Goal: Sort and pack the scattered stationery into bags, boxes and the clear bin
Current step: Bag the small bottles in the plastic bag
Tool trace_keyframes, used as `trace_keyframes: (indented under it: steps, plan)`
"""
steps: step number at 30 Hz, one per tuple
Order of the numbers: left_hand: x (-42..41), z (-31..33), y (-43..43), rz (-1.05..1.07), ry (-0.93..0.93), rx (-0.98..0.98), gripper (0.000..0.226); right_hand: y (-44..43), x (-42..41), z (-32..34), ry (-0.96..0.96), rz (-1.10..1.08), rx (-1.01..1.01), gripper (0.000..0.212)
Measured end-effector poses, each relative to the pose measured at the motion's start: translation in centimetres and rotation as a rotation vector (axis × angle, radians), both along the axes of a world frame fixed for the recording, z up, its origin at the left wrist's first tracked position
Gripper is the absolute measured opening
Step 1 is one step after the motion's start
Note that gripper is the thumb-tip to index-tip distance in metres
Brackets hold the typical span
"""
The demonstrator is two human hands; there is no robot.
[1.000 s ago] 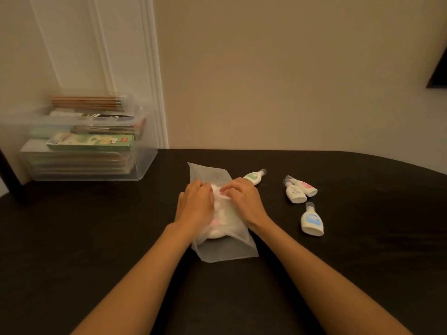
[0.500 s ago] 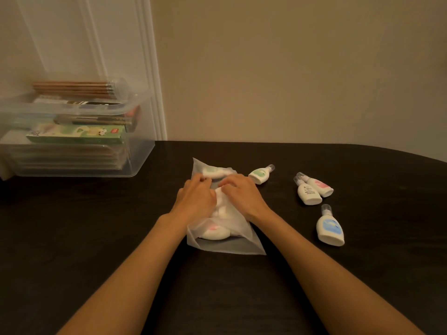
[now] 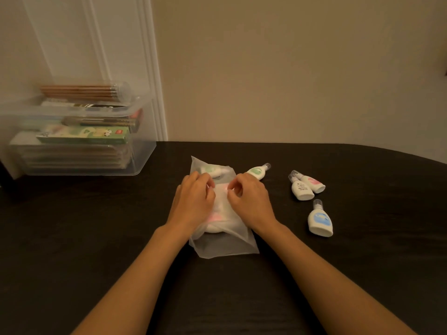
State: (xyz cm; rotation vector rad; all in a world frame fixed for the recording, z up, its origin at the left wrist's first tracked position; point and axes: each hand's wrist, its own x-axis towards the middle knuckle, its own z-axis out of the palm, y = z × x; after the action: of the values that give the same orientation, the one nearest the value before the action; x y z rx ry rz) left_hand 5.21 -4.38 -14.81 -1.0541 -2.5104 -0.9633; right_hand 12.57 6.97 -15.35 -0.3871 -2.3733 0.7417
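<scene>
Starting from the left: the clear bin [image 3: 141, 155] sits against the wall, already stacked with boxes and with a tube of pencils [image 3: 84, 92] on top. Nothing going on over there.

All the action is at the frosted bag [image 3: 225, 249] in the middle of the dark table [image 3: 72, 238]. A second ago both hands were pressed close together on top of it. Now they've spread apart a bit, and you can see a green-label bottle [image 3: 212, 170] through the film at the far end that wasn't showing before. There's a pink-label one [image 3: 215, 217] nearer the closed end too.

The left hand [image 3: 193, 201] has its fingers curled down onto the bag film, gripping it. The right hand [image 3: 251, 201] is doing the same on its side, thumb and forefinger pinched on the film. Neither one is holding a loose bottle.

So my read is the bag is filling up and they're shuffling the contents down to make room, or getting set to close it. I honestly can't tell which.

Still out on the table to the right: another green-label bottle [image 3: 257, 171] just beside the right hand's knuckles, then a plain white bottle [image 3: 301, 189] and a pink one [image 3: 314, 183] touching each other, and a blue-label bottle [image 3: 320, 220] a little nearer. Four left to bag, I'd say, so this step is about half done.
</scene>
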Motion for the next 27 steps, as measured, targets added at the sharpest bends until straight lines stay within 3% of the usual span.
trace_keyframes:
  steps: [4, 13, 22, 27]
  plan:
    - [0.3, -0.6, -0.4, 0.003, 0.013, -0.061, 0.011, -0.3, 0.7, 0.0, -0.035, 0.022, 0.02, 0.007]
    - [0.5, 0.2, 0.4, 0.021, 0.033, -0.418, 0.034, -0.3, 0.7, 0.1, -0.149, 0.004, 0.207, 0.029]
    - [-0.5, -0.2, 0.8, -0.034, -0.11, -0.403, 0.042, 0.6, -0.2, -0.5, -0.278, 0.102, 0.092, 0.037]
    - [-0.8, -0.7, 1.0, -0.042, -0.194, -0.317, 0.042, 0.8, -0.4, -0.5, -0.239, 0.118, 0.02, 0.036]
